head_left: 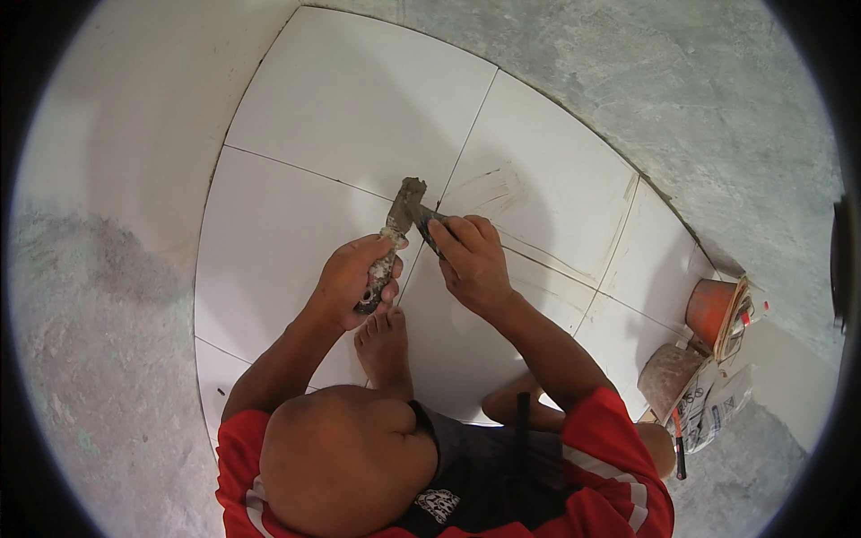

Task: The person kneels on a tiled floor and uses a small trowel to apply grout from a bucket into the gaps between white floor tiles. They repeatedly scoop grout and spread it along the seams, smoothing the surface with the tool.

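My left hand (352, 280) is closed round the black, plaster-spattered handle of a putty knife (381, 269). Wet grey mortar coats its narrow blade, which points away from me. Pinched in my right hand (475, 262) is a small dark flat piece (432, 224), its grey-smeared end against the mortar on the blade. What kind of thing it is I cannot make out. Both hands are above the white floor tiles (332, 85), near where several tile joints meet.
Brown smears and lines mark a tile (538, 193) beyond my right hand. An orange bucket (708, 309), a mortar-stained bucket (668, 381), a plastic bag (708, 408) and a red-and-black handled tool (679, 448) sit at the right. Grey-patched walls border the tiles; my bare foot (381, 350) rests below the hands.
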The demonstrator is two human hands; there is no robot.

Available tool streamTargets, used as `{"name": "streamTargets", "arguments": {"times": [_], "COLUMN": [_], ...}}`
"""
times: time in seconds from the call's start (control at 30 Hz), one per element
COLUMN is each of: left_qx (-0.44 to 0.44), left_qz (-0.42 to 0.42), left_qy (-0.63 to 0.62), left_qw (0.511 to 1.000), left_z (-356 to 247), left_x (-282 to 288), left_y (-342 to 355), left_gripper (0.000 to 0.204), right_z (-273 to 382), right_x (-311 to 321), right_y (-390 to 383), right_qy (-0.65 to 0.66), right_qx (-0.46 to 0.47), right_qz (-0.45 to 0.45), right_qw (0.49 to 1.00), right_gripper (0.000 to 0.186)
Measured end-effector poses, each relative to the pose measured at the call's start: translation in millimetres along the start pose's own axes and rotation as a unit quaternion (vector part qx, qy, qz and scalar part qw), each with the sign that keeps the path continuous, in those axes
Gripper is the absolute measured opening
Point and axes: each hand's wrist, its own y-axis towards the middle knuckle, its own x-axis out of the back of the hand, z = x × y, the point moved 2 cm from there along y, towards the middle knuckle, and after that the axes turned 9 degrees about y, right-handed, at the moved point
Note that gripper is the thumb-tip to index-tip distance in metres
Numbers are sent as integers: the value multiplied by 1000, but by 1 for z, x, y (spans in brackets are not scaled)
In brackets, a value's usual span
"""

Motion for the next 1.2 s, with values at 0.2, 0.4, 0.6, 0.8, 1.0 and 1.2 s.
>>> {"name": "streamTargets", "arguments": {"times": [0.2, 0.4, 0.6, 0.8, 1.0, 1.2], "left_qx": [-24, -30, -32, -47, -130, -201], "left_qz": [11, 3, -16, -30, -104, -127], "left_qy": [54, 204, 256, 198, 140, 163], "left_qw": [998, 979, 966, 979, 976, 957], "left_z": [4, 0, -9, -9, -26, -22], "left_x": [8, 1, 0, 10, 53, 82], "left_y": [3, -6, -9, 3, 30, 49], "left_gripper": [30, 24, 24, 23, 21, 19], "right_z": [-9, -16, -13, -15, -72, -100], "right_x": [29, 39, 40, 31, 34, 33], "right_y": [15, 40, 34, 6, 5, 53], "right_qy": [67, 104, 132, 242, 327, -109], "right_qx": [-29, -66, -62, -104, -326, -98], "right_qz": [-56, -3, 69, 125, 87, -31], "right_qw": [996, 992, 987, 957, 882, 989], "right_gripper": [46, 36, 36, 32, 30, 37]}}
